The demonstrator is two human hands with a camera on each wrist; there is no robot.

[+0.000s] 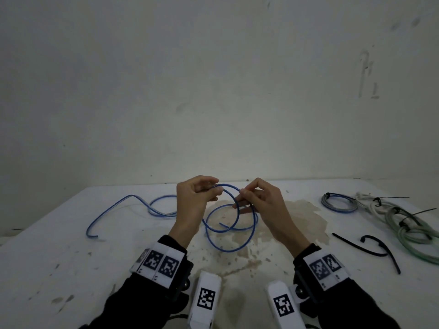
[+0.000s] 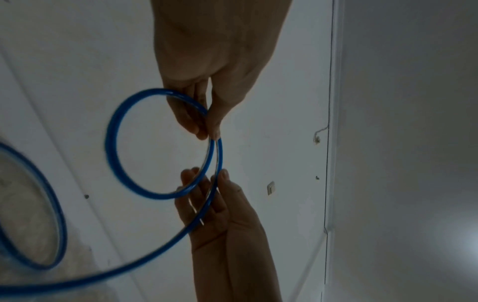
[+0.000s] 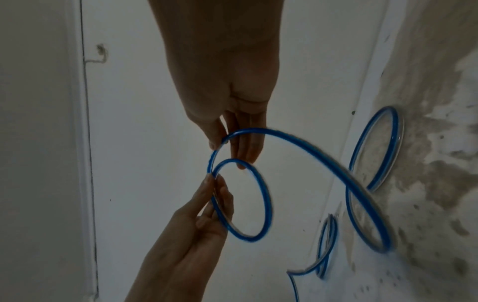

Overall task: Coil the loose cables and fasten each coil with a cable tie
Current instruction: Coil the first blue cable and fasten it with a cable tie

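A blue cable (image 1: 231, 230) hangs in loose loops between my two hands above the white table (image 1: 71, 269). My left hand (image 1: 212, 189) pinches the top of a small loop between thumb and fingers. My right hand (image 1: 241, 198) pinches the same cable a little to the right, where the strands cross. In the left wrist view my left hand (image 2: 207, 126) grips the ring of cable (image 2: 111, 143), and my right hand (image 2: 207, 177) holds it from below. The right wrist view shows my right hand (image 3: 227, 147) and left hand (image 3: 212, 181) on the small loop (image 3: 266, 204).
The cable's loose tail (image 1: 133, 198) trails left across the table and ends near the left edge. At the right lie a tied blue-grey coil (image 1: 339, 203), several tied whitish-green coils (image 1: 415, 229) and loose black cable ties (image 1: 358, 245). A stain marks the table's middle.
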